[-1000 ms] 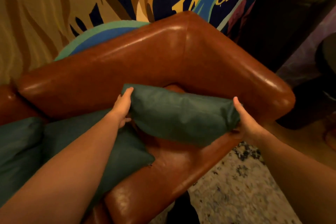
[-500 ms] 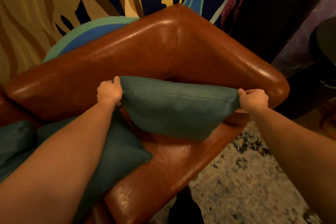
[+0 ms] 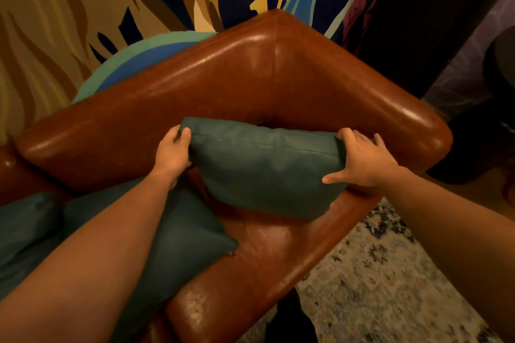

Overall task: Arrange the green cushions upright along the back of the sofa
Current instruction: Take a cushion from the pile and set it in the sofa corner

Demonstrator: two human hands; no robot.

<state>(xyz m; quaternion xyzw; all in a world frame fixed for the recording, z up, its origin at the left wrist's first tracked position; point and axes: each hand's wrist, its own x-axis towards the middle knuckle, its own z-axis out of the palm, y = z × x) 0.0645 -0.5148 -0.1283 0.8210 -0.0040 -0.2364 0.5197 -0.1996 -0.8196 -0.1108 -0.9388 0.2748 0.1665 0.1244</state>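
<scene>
A dark green cushion (image 3: 267, 172), square with a stitched seam along its top edge, stands upright on the seat in the corner of the brown leather sofa (image 3: 250, 69), where the backrest meets the armrest. The left hand (image 3: 172, 152) pinches the cushion's upper left corner with curled fingers. The right hand (image 3: 362, 161) lies spread against the right edge, fingers extended over the top corner and thumb across the front face. Half a second earlier both hands were closed in fists on the two top corners; the right hand has since opened flat, and the cushion sits slightly deeper in the corner. A second green cushion (image 3: 178, 234) lies on the seat beneath the left forearm, touching a third (image 3: 28, 220) at the left edge. A speckled rug (image 3: 376, 287) lies beside the sofa's front; a painted mural (image 3: 83, 8) stands behind.
</scene>
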